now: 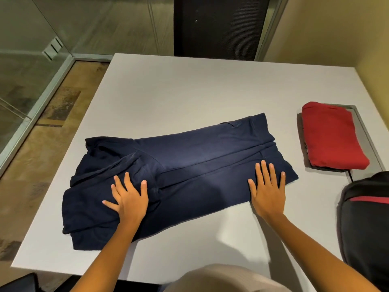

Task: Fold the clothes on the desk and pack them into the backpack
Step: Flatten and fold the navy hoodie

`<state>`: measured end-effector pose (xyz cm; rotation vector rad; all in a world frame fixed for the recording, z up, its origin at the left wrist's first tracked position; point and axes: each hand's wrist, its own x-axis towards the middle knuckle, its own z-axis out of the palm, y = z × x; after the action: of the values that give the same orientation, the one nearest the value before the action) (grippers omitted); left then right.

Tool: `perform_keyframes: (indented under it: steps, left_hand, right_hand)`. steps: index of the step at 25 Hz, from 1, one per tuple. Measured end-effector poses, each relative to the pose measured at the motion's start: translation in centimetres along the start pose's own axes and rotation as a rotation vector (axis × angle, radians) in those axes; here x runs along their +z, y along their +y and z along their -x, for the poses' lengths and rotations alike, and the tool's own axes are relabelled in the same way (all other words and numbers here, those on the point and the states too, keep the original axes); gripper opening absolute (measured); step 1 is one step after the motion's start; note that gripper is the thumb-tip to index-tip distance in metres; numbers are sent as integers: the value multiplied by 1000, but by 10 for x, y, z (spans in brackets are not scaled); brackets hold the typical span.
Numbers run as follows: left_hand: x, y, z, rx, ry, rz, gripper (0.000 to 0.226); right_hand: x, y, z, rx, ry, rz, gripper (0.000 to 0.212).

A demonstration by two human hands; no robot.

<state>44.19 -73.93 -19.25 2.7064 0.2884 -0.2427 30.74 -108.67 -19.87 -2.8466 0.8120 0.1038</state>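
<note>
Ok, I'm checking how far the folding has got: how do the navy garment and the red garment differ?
The navy garment lies long and half folded, rumpled at its left end; the red garment is a neat compact rectangle. The left hand and right hand press flat on the navy garment; nothing touches the red one. Both lie on the desk, outside the backpack.

An office room: glass partition (31,60), white desk (189,91), mesh chair (221,26).
</note>
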Motion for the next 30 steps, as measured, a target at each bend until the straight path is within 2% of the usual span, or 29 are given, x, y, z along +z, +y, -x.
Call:
perform_keyframes:
  steps: [2,4,6,9,12,15,18,20,23,26,30]
  left_hand:
    - [4,33,4,123,141,2,62]
    - [9,73,2,295,190,-20,61]
    - [17,120,-3,478,104,-39,57]
    - [42,197,-13,715,-103,-52,54]
    - [77,266,-19,845,-211,-180,57]
    - [101,323,-26,874,-268,-186,56]
    - [115,366,-38,824,-333,-141,53]
    - [121,386,-44,793,-355,-223,50]
    - [117,402,-47,739,-398,-303,29]
    - [104,401,-52,708,-467,-165,12]
    - [63,382,-58,646,-485,39,28]
  right_hand:
    - [-4,-2,-3,69,73,-99,62]
    - [-7,-1,-7,153,144,-185,54]
    - [-11,10,-11,177,181,-193,47]
    - [-15,33,-19,121,120,-130,59]
    - [-19,45,-22,148,72,-153,58]
    - [-25,48,-26,269,55,-248,58]
    - [-35,48,-35,346,-5,-388,63]
    - [-39,53,-46,420,-60,-483,62]
    - [-48,60,-56,490,-148,-611,53]
    - [-61,61,-51,432,-114,-653,35]
    - [-80,39,-28,285,84,-755,25]
